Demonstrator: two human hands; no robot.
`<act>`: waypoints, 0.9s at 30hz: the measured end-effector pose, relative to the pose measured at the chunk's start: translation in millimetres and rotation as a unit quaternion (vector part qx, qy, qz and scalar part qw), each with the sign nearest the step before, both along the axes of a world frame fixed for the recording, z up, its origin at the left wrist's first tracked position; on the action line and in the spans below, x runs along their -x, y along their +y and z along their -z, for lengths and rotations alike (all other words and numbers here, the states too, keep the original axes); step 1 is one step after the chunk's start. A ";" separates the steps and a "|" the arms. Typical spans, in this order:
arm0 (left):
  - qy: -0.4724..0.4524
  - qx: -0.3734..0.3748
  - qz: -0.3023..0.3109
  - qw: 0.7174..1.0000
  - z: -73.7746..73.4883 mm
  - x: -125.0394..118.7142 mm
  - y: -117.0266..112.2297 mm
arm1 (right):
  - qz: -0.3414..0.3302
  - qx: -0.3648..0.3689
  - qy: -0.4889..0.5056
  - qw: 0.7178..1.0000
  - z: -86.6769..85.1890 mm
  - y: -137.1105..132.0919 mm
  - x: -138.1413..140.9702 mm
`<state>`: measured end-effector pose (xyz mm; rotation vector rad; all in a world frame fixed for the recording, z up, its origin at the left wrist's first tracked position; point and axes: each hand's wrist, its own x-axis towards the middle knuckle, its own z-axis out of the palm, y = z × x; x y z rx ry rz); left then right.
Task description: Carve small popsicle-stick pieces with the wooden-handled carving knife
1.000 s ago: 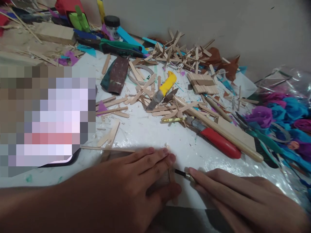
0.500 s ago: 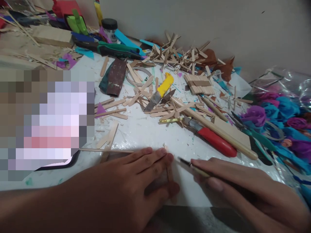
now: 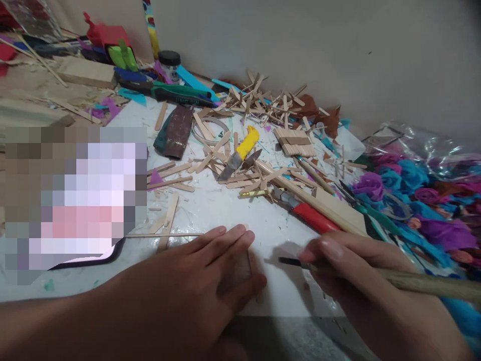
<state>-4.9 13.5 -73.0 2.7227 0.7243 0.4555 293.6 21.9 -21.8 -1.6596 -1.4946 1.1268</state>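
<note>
Stick (image 3: 252, 263) lies on the white sheet (image 3: 221, 210) in the head view, partly under the left hand (image 3: 188, 281), fingers together, thumb apart. The right hand (image 3: 349, 265) has its fingers clamped on a tool (image 3: 428, 284), dark tip toward the stick, not touching. A red cutter (image 3: 311, 216) lies just beyond.

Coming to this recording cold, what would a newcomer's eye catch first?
Probably the foreground: the left hand lies over a wooden stick, and the right hand holds a long-handled tool. Next, the bright yellow handle among scattered sticks near the middle, then purple and blue flowers at the right.
</note>
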 end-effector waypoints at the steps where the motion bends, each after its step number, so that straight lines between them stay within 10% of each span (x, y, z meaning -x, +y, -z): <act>1: 0.006 -0.003 -0.008 1.000 1.0 -0.1 -1.1 | 0.013 0.021 0.030 0.999 1.2 1.8 6.8; 9: -0.076 -0.158 -0.077 0.982 30.7 -9.9 -1.9 | 0.029 0.072 0.175 0.981 19.9 1.9 28.5; 17: -0.018 -0.087 -0.048 0.995 4.1 -4.4 2.9 | -0.170 -0.131 -0.032 0.976 19.5 16.0 10.2; 27: -0.050 -0.091 -0.049 0.993 14.1 -7.5 -0.3 | -0.129 -0.091 -0.001 0.988 20.5 13.8 15.8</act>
